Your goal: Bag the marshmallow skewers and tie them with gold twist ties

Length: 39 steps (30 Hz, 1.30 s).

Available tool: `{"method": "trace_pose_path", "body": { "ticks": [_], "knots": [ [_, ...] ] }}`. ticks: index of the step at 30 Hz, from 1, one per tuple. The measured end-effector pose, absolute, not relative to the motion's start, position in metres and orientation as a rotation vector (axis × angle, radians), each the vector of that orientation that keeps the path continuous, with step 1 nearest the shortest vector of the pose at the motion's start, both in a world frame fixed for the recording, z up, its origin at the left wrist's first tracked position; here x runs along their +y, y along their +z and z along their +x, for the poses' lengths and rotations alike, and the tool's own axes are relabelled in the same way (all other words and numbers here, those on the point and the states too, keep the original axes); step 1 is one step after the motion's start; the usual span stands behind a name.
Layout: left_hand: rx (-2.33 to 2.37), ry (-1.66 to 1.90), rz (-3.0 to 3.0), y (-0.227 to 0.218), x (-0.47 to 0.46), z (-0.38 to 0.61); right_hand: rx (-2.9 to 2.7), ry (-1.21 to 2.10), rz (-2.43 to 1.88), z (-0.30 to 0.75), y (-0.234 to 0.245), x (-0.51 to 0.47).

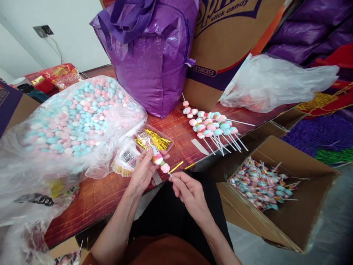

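Observation:
Between my hands is a candy skewer (164, 168) with pink, white and green pieces on a thin white stick. My left hand (147, 165) grips its upper part, where a clear printed wrapper (154, 150) covers the candy. Lower down, my right hand (187, 187) pinches the stick end. Just behind my left hand sits a clear tray (168, 140) of gold twist ties (154, 139). Printed wrappers (127, 156) lie in a stack to its left. Two loose gold ties, one a gold strip (190, 166), lie at the table edge near my right hand.
A large clear bag of pastel candies (82, 117) covers the table's left. Unwrapped candy skewers (211, 125) are piled on the right. A purple bag (149, 59) and a printed carton (234, 36) stand behind. Below right, a cardboard box (306, 217) holds wrapped skewers (261, 184).

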<state>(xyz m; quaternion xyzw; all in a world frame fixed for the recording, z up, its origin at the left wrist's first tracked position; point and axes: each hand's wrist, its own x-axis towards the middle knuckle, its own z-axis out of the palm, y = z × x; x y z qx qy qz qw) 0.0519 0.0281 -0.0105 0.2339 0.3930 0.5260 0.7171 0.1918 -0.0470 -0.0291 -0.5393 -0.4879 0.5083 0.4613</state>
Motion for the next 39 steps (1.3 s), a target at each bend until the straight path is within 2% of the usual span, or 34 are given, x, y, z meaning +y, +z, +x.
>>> {"method": "trace_pose_path", "body": {
  "ticks": [6, 10, 16, 25, 30, 32, 35, 39],
  "knots": [
    [0.904, 1.142, 0.514, -0.011, 0.023, 0.057, -1.666, 0.393, -1.383, 0.19, -0.036, -0.048],
    [0.931, 1.08, 0.573, -0.011, 0.013, 0.067, -1.766, 0.138, -1.325, 0.181, -0.038, -0.042],
    [0.841, 0.942, 0.572, -0.009, 0.007, 0.061, -1.543, 0.543, -1.283, 0.176, -0.038, -0.042],
    [0.868, 1.182, 0.544, -0.005, 0.03, 0.047, -1.471, 0.799, -1.292, 0.181, -0.039, -0.05],
    [0.839, 1.278, 0.493, -0.011, 0.031, 0.049, -1.087, 1.378, -1.212, 0.184, -0.028, -0.049],
    [0.829, 1.243, 0.506, -0.012, 0.028, 0.051, -0.868, 1.514, -1.133, 0.182, -0.028, -0.046],
    [0.816, 1.165, 0.526, -0.015, 0.023, 0.056, -0.691, 1.557, -1.035, 0.174, -0.031, -0.038],
    [0.803, 1.091, 0.534, -0.016, 0.016, 0.062, -0.681, 1.417, -1.114, 0.163, -0.033, -0.029]
  ]
}}
